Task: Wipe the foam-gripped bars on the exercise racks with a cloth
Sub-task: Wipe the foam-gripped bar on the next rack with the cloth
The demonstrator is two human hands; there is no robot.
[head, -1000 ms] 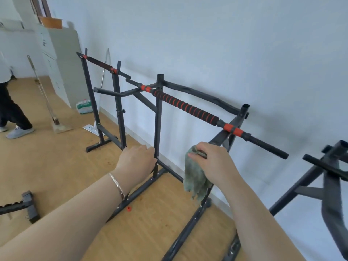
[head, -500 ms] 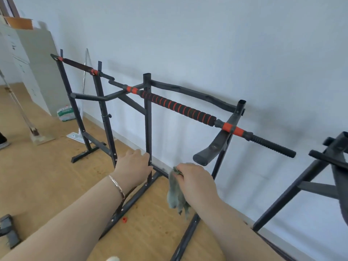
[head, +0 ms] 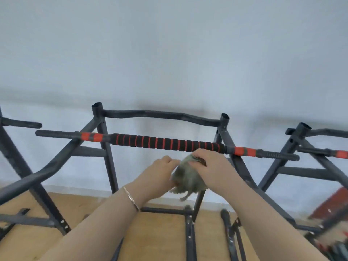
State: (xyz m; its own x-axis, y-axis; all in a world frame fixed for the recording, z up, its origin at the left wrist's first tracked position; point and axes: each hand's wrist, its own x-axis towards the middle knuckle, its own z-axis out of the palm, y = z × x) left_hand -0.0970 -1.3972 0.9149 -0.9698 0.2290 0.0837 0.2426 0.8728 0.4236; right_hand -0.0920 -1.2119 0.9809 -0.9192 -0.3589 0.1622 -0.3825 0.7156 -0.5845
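Observation:
A black foam-gripped bar [head: 165, 143] with red rings runs left to right across a dark metal exercise rack [head: 102, 129] in front of a white wall. Just below the bar's right part, both hands meet on a bunched grey-green cloth [head: 186, 178]. My right hand [head: 212, 166] grips the cloth from above, fingers curled over its top. My left hand [head: 160, 176], with a bracelet at the wrist, holds the cloth's left side. The cloth hangs below the bar and I cannot tell whether it touches the foam.
A second rack [head: 301, 140] with its own red-banded bar stands at the right, and another rack's arms [head: 20, 124] reach in from the left. Rack feet [head: 189, 223] rest on the wooden floor [head: 154, 234]. A blurred red object [head: 331, 202] lies at the lower right.
The view swung to face the rack head-on. My left hand left the upright post and came to the cloth. My right hand rose with the cloth to just under the foam bar.

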